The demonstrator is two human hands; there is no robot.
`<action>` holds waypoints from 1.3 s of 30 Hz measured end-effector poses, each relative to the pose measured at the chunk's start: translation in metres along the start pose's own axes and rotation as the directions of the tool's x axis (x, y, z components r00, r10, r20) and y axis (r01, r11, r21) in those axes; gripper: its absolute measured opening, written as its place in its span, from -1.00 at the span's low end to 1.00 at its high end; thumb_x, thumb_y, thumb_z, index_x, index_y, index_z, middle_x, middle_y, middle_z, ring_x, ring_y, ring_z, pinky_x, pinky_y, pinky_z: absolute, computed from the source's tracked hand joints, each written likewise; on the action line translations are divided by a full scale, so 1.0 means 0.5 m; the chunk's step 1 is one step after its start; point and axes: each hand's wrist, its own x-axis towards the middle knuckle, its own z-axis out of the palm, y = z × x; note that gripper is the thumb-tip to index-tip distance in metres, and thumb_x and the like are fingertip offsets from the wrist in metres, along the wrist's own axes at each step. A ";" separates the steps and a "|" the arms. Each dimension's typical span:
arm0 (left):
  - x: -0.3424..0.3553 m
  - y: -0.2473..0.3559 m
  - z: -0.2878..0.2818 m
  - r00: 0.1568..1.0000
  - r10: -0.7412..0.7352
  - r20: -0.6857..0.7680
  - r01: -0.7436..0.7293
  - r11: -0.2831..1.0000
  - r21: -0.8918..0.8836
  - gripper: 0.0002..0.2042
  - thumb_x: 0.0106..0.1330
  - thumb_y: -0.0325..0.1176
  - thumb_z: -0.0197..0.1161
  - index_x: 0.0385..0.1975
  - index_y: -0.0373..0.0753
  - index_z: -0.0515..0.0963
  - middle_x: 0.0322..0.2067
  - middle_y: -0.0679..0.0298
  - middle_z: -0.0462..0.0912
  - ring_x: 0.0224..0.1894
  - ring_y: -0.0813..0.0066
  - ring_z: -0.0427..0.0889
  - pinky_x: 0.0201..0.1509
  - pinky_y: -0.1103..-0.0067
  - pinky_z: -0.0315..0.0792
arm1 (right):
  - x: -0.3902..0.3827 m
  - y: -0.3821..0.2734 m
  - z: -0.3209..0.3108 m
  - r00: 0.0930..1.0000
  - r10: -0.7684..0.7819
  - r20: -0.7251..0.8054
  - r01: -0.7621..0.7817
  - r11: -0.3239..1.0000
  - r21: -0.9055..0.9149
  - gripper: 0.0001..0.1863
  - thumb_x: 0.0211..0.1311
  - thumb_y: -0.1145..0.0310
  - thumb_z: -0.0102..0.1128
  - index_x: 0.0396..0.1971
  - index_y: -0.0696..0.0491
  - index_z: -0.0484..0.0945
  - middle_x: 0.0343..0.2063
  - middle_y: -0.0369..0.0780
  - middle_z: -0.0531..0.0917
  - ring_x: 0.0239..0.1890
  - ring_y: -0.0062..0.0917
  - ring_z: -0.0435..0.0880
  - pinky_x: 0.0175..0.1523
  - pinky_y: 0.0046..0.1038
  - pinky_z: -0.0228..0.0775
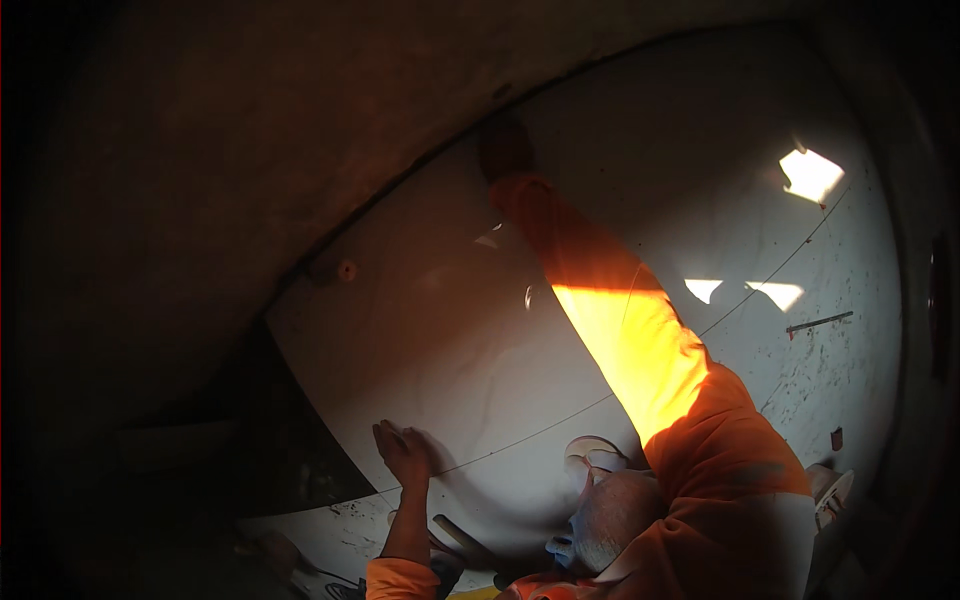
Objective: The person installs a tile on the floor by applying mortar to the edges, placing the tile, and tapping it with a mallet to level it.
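My left hand (404,456) lies on a large white glossy tile (400,330), close to its near left corner, with the fingers apart. Stretched far forward, my right arm in an orange sleeve (620,330) reaches across the tile. At its end my right hand (507,150) rests by the tile's far edge, beside the dark wall. Deep shadow hides its fingers, so I cannot see whether it holds anything. A small reddish round piece (347,270) sits near the tile's far left edge.
My bent knee (615,515) is beside a pale round object (592,450). A dark wall (250,130) borders the far side. Left of the tile is a dark lower area (300,420). A thin strip (820,322) and a small dark piece (837,438) lie on tiles at right.
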 end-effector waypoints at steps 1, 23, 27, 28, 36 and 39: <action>-0.005 -0.049 -0.017 0.997 -0.067 -0.025 0.067 0.998 -0.011 -0.47 0.33 -0.32 0.07 0.23 -0.49 0.24 0.29 -0.23 0.16 0.38 -0.09 0.11 0.43 0.24 0.02 | 0.004 0.003 0.013 0.999 0.047 -0.002 -0.046 0.999 0.011 -0.72 0.24 0.26 0.02 -0.17 0.01 0.63 -0.14 -0.08 0.63 -0.05 -0.21 0.58 0.14 -0.20 0.35; -0.032 -0.016 -0.138 0.991 -0.132 0.033 0.135 0.949 -0.285 -0.46 0.36 -0.41 -0.01 0.34 -0.34 0.11 0.35 0.00 0.15 0.39 0.11 0.13 0.38 0.27 0.08 | -0.020 0.052 -0.043 0.978 0.208 -0.008 -0.202 0.956 0.212 -0.87 0.09 0.40 0.16 -0.33 0.01 0.61 -0.25 -0.15 0.62 -0.12 -0.31 0.60 0.01 -0.34 0.41; -0.034 -0.010 -0.142 0.999 -0.054 -0.002 0.053 0.974 -0.219 -0.46 0.37 -0.41 -0.02 0.35 -0.32 0.09 0.36 0.06 0.13 0.38 0.12 0.14 0.36 0.27 0.12 | 0.003 0.050 -0.047 0.949 0.221 0.224 -0.273 0.931 0.241 -0.85 0.14 0.46 0.09 -0.33 0.07 0.63 -0.28 -0.06 0.67 -0.13 -0.17 0.64 -0.08 -0.18 0.52; -0.035 -0.013 -0.136 0.999 -0.032 -0.008 0.028 0.949 -0.313 -0.46 0.41 -0.36 -0.01 0.36 -0.32 0.08 0.37 0.07 0.12 0.39 0.14 0.13 0.34 0.28 0.15 | 0.003 0.050 -0.049 0.949 0.213 0.232 -0.273 0.925 0.265 -0.81 0.17 0.43 0.10 -0.24 0.09 0.61 -0.14 -0.05 0.65 -0.01 -0.18 0.62 -0.01 -0.21 0.54; 0.037 0.104 -0.241 0.954 0.296 -0.056 -0.300 0.945 -0.127 -0.45 0.47 -0.18 -0.05 0.36 -0.32 0.07 0.34 -0.03 0.17 0.33 0.14 0.27 0.26 0.31 0.27 | -0.126 0.130 -0.184 0.917 0.188 0.351 -0.323 0.867 0.379 -0.52 0.12 0.30 0.28 0.04 0.16 0.47 0.08 0.03 0.47 0.18 -0.09 0.43 0.27 -0.22 0.29; 0.051 0.080 -0.278 0.956 0.277 -0.096 -0.284 0.956 -0.078 -0.48 0.46 -0.24 0.00 0.33 -0.35 0.13 0.15 -0.06 0.43 0.12 0.21 0.50 0.12 0.39 0.41 | -0.301 0.213 -0.266 0.851 0.526 -0.016 -0.287 0.490 0.823 -0.57 0.14 0.20 0.27 -0.01 0.05 0.50 0.00 -0.02 0.50 0.07 -0.08 0.49 0.20 -0.15 0.34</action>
